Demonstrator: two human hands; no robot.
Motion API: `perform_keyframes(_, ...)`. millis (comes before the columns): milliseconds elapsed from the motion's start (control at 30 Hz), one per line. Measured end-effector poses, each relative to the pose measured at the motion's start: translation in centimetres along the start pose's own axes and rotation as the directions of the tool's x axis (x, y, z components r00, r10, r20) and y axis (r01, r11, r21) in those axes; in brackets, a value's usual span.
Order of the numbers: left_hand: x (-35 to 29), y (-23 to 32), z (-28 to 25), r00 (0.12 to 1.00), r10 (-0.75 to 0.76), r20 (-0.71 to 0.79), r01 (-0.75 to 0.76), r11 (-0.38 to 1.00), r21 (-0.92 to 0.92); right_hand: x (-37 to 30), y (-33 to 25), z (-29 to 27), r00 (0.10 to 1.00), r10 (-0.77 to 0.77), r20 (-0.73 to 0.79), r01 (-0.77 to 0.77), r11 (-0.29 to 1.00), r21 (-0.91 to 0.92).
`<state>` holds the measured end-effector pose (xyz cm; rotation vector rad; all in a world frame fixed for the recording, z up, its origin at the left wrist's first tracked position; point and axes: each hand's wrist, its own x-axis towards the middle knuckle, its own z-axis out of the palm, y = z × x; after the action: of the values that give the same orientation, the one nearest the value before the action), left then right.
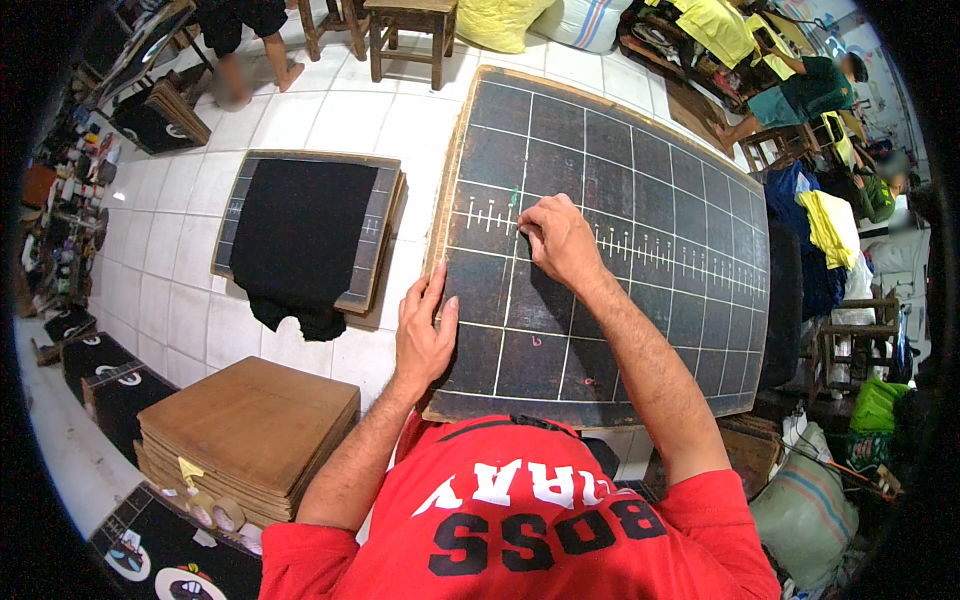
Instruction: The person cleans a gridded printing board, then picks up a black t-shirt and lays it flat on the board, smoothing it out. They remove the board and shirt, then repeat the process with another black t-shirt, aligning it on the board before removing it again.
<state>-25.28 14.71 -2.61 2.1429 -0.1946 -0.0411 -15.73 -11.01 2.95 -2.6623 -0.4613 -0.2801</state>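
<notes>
A large dark board (640, 150) with a grid of white lines and rows of tick marks lies in front of me. At its left edge rests my left hand (426, 340), open, fingers stretched forward and thumb apart, holding nothing. Over the board's left-middle part, my right hand (558, 236) is closed in a pinch beside the row of tick marks. Whatever sits between those fingertips, if anything, is too small or hidden to tell. Left of the board, a black cloth (295, 225) is spread on a smaller gridded board (378, 250), its lower end hanging over the near edge.
A stack of brown boards (250, 415) stands at the near left. Wooden stools (412, 20) and a yellow sack (497, 25) are at the back. White tiles (335, 120) cover the floor. Other people (815, 90) sit at the right among cloth, and a stuffed sack (810, 500) stands near right.
</notes>
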Motion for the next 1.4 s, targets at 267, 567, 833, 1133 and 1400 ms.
perform_keyframes(267, 0.0, 0.1, 0.0, 1.000, 0.002, -0.002, -0.002, 1.000, 0.000, -0.5, -0.2, -0.5, 0.999, -0.005, 0.050, 0.003, 0.999, 0.035)
perform_keyframes(567, -0.1, 0.0, 0.0, 1.000, -0.005, -0.010, 0.005, 1.000, -0.011, -4.1, 0.2, -1.5, 0.992, 0.127, -0.022, -0.103, 0.886, 0.452)
perform_keyframes(833, 0.1, 0.1, 0.0, 0.999, 0.022, -0.030, -0.023, 0.999, -0.038, -4.7, -1.0, 1.8, 0.991, 0.043, -0.123, -0.056, 0.993, -0.108)
perform_keyframes(1133, 0.0, 0.1, 0.1, 0.999, 0.030, -0.037, -0.031, 0.999, -0.015, -5.0, -2.2, 2.0, 0.997, 0.025, -0.074, -0.033, 0.995, -0.098)
perform_keyframes(1400, 0.0, -0.1, 0.1, 0.999, 0.030, -0.031, -0.031, 0.999, -0.035, -8.7, -5.7, 1.2, 0.996, -0.087, -0.003, 0.073, 0.814, 0.576)
